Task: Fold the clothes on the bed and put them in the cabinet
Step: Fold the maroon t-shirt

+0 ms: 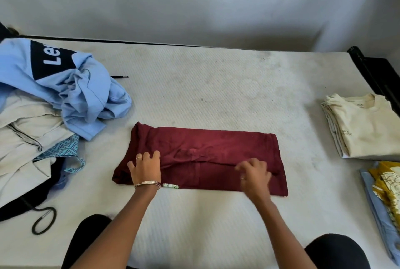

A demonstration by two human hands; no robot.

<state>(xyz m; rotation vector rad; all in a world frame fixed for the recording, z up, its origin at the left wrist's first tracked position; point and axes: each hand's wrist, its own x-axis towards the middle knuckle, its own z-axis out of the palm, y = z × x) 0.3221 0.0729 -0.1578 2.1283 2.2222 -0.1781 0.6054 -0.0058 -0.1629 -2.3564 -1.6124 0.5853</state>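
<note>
**Maroon garment half folded on the bed, both hands on it**

Where the frame ends at the left, the pile of unfolded clothes [43,99] is cut off, so only a light blue sweatshirt [86,95] with part of a white logo, a cream garment [26,138] and a patterned teal piece [62,149] can be made out; the logo's lettering is incomplete. At the right edge a folded cream T-shirt [363,128] and a blue and yellow stack [385,193] nearer the viewer are also clipped, and the small print on the T-shirt is hard to read.

On the white bed [216,86], the maroon garment [205,149] lies in the near middle, folded into a long band whose long axis runs left to right, with a tag poking out at its near edge.

Both arms reach forward from the near edge. The left hand [146,170] lies palm down with fingers spread, pressing flat on the garment's left end, bangles at the wrist. The right hand [254,175] is blurred, fingers curled over the fold on the right part; whether it grips cloth cannot be told.
</note>
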